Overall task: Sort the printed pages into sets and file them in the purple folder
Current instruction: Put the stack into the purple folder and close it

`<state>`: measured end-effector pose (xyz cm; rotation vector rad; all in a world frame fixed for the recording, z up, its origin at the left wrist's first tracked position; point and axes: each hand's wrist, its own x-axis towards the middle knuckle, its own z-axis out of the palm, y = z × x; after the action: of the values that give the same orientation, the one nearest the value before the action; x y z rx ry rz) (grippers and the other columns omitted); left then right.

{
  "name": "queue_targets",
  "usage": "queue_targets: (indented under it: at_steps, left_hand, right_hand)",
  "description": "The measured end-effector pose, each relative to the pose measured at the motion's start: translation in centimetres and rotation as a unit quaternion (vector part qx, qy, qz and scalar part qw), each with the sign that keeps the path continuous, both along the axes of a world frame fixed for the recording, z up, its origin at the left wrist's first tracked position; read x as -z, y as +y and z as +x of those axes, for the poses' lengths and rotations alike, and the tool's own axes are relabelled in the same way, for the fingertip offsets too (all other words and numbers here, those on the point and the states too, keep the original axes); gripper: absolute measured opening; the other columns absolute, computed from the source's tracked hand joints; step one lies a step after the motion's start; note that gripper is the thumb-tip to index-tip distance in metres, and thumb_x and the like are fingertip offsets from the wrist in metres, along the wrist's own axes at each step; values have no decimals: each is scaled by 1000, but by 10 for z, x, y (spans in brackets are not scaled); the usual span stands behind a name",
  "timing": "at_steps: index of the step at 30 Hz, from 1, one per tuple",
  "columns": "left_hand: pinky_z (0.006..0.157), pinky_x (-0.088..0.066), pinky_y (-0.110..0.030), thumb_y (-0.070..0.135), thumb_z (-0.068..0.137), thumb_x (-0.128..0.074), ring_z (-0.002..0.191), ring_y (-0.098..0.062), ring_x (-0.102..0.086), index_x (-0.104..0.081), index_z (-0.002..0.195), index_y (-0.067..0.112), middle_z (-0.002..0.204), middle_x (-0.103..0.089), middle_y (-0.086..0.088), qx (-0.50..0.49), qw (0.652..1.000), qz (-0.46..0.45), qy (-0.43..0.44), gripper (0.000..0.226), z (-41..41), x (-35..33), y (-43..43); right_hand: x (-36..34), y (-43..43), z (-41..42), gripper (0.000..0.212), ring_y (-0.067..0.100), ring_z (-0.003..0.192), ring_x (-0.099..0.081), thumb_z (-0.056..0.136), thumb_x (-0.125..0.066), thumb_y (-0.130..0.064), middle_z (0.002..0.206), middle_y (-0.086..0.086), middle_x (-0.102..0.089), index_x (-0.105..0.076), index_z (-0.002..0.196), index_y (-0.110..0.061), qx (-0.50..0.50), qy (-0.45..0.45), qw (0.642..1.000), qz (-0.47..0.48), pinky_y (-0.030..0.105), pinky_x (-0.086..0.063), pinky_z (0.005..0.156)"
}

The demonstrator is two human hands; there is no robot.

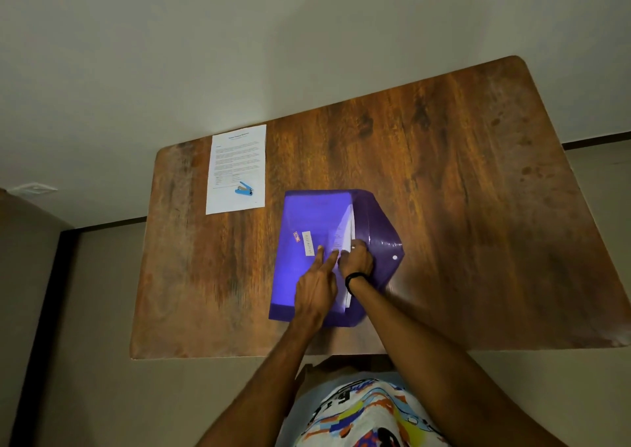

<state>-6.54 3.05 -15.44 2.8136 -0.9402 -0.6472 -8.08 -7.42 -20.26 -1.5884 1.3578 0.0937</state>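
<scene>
The purple folder (307, 214) lies in the middle of the wooden table (461, 190), its snap flap (380, 231) folded open to the right. A set of white printed pages (346, 229) sits partly inside the folder's mouth, its edge showing. My left hand (316, 293) presses on the folder's front with two straight fingers near a white label. My right hand (356, 258), with a black wristband, has its fingers curled on the edge of the pages at the opening. Another printed page (237, 159) lies flat at the far left of the table.
A small blue stapler (244, 188) rests on the lower part of the loose page. The table's near edge is just in front of my body. Grey floor and a dark skirting line surround the table.
</scene>
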Motion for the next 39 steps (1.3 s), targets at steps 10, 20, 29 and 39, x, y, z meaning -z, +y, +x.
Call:
queue_targets:
  at_steps: [10, 20, 29, 39]
  left_hand:
    - [55, -48, -32, 17, 101, -47, 63, -15, -57, -18, 156, 41, 100, -64, -4, -27, 990, -126, 57, 66, -5, 23, -1]
    - [52, -51, -36, 26, 101, -52, 56, -9, -52, -1, 157, 40, 91, -61, -7, -53, 987, -132, 76, 77, -1, 37, 2]
    - [53, -38, -24, 24, 101, -53, 59, -2, -44, -6, 158, 31, 90, -57, 0, -80, 984, -128, 93, 75, -6, 31, -3]
    - [69, -51, -33, 27, 101, -54, 81, -15, -55, -5, 159, 30, 119, -61, -16, -90, 984, -117, 104, 76, -9, 32, -9]
  right_hand:
    - [12, -22, -12, 20, 36, 101, -65, 85, -57, -3, 103, 16, -73, -71, 99, -8, -78, -42, 996, 0, 36, -50, 78]
    - [10, -25, -20, 30, 24, 104, -65, 86, -52, 6, 106, 12, -71, -71, 101, -11, -92, -39, 992, 76, 23, -46, 81]
    - [6, -9, -34, 8, 30, 96, -69, 87, -65, -8, 98, 13, -73, -73, 87, -8, -86, 31, 994, 57, 29, -53, 74]
    - [14, -2, -51, 29, 27, 76, -69, 88, -64, -11, 69, 8, -68, -65, 59, -14, -97, 1, 989, 113, 39, -61, 73]
